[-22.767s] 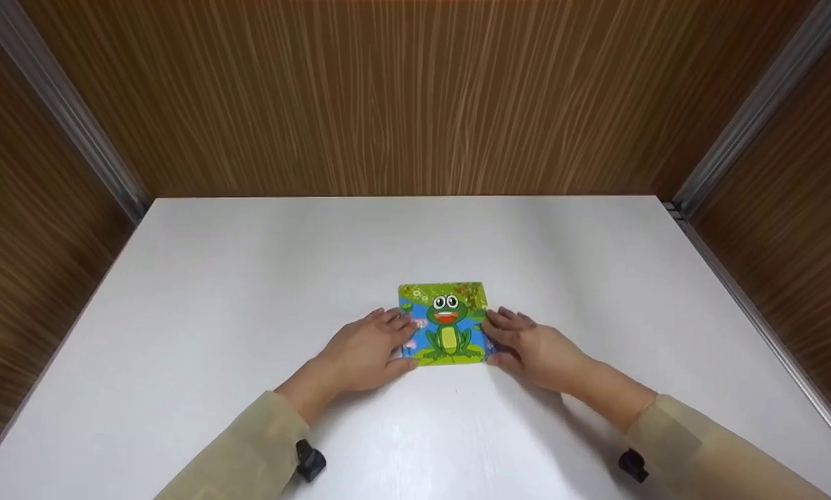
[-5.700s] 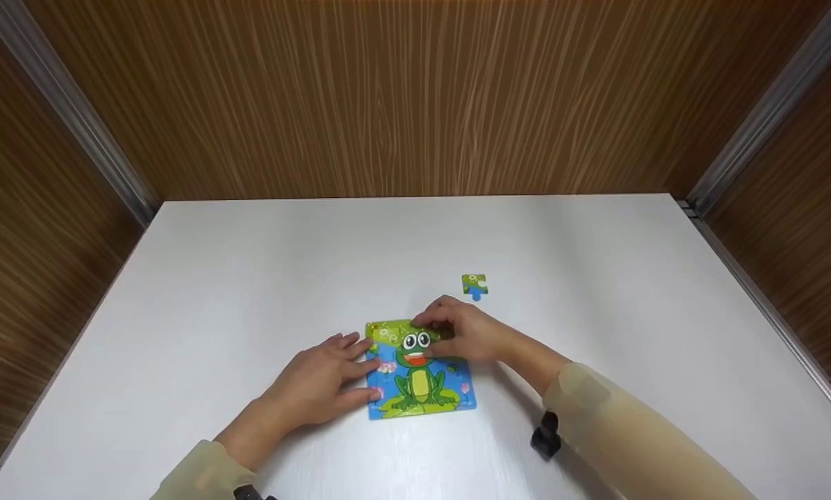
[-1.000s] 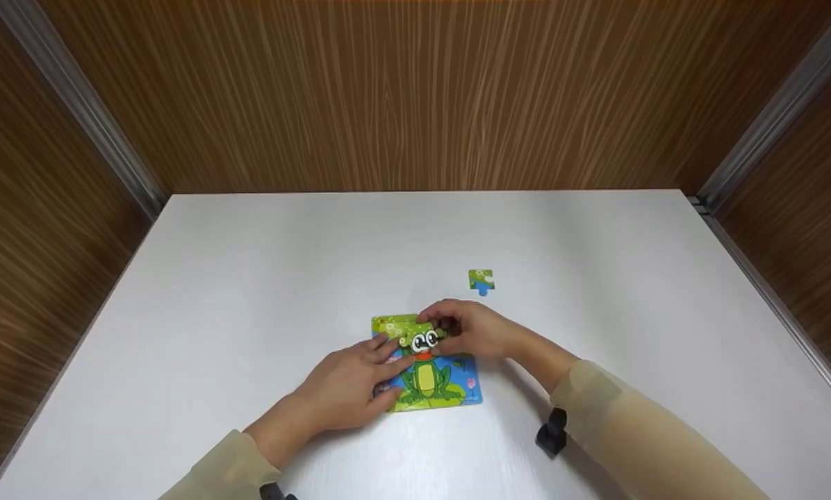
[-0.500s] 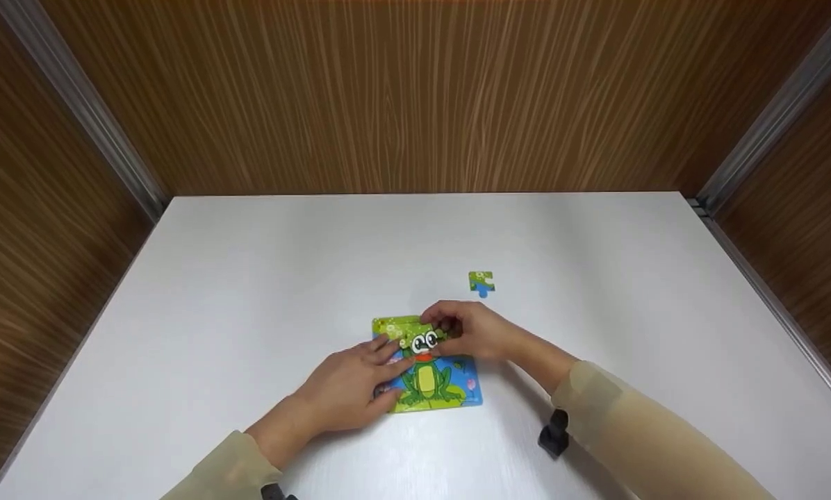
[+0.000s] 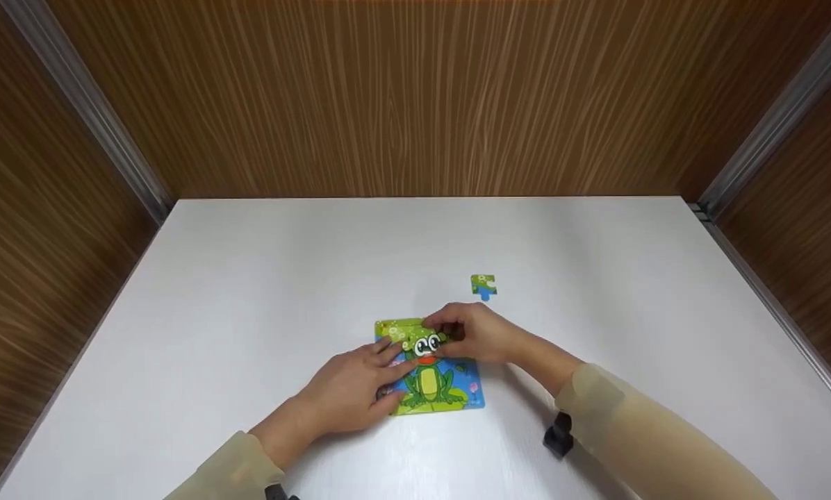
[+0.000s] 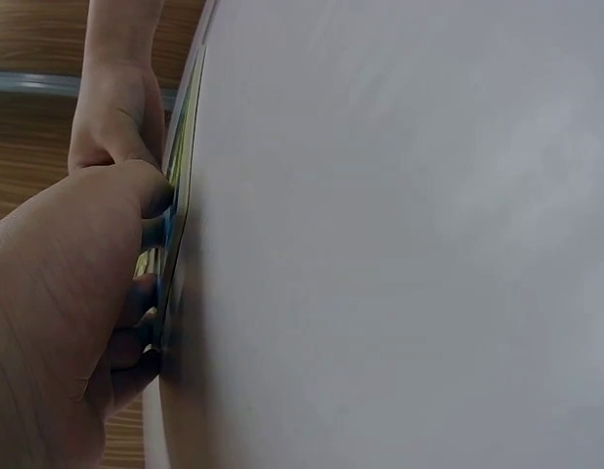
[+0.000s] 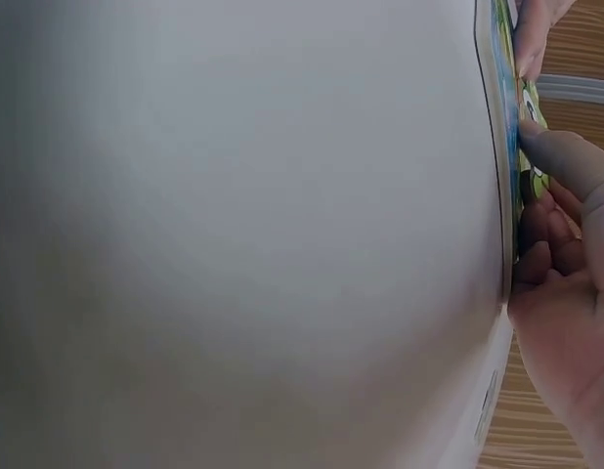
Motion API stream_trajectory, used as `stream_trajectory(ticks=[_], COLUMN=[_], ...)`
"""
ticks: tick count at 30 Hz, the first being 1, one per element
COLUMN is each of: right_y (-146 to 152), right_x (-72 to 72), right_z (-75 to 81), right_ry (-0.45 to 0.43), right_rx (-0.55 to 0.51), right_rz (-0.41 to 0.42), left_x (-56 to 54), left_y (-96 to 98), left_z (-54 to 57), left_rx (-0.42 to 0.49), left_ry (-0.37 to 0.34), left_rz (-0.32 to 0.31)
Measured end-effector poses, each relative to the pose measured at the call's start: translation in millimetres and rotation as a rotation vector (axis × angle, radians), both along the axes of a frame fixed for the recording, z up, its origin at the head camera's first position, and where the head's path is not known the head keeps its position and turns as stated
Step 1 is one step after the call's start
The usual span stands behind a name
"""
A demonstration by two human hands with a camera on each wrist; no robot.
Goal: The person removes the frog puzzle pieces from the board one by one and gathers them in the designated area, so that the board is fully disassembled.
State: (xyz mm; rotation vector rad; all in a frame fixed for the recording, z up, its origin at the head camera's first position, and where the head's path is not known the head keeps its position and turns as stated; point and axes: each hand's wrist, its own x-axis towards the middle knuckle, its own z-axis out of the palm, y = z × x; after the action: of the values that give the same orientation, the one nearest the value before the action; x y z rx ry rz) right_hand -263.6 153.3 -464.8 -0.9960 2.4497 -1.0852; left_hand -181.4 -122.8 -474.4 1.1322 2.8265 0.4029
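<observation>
Right grip (image 5: 486,335) pinches a green piece (image 5: 426,344) with white eyes, left grip (image 5: 356,387) spread on the frog puzzle (image 5: 429,383).

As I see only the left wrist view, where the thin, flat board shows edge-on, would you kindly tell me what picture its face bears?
Observer: The thin, flat jigsaw board shows a green cartoon frog in the head view.

Operator: Thank you; is any piece lying loose nearby?

Observer: Yes, a small green-and-blue jigsaw piece with a blue tab lies on the smooth white table, apart from the board, beyond its far edge.

Operator: I see the right hand, but would you tell me what its grip holds?

Observer: It appears to pinch the green-and-white piece printed with the frog's eyes, which stands off the board in the right wrist view.
</observation>
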Motion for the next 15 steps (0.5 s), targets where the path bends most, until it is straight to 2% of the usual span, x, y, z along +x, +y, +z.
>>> stream_trajectory(ticks=[6, 15], right_y=[1.2, 9.3], right_x=[1.6, 1.1], right_z=[3.0, 3.1], right_ry=[0.079, 0.126], right_rx=[0.029, 0.032], right_rz=[0.034, 0.055], left_x=[0.2, 0.0], left_y=[0.5, -0.1], left_z=[0.9, -0.2], left_rx=[0.010, 0.015], left_ry=[0.006, 0.017], left_rz=[-0.006, -0.005])
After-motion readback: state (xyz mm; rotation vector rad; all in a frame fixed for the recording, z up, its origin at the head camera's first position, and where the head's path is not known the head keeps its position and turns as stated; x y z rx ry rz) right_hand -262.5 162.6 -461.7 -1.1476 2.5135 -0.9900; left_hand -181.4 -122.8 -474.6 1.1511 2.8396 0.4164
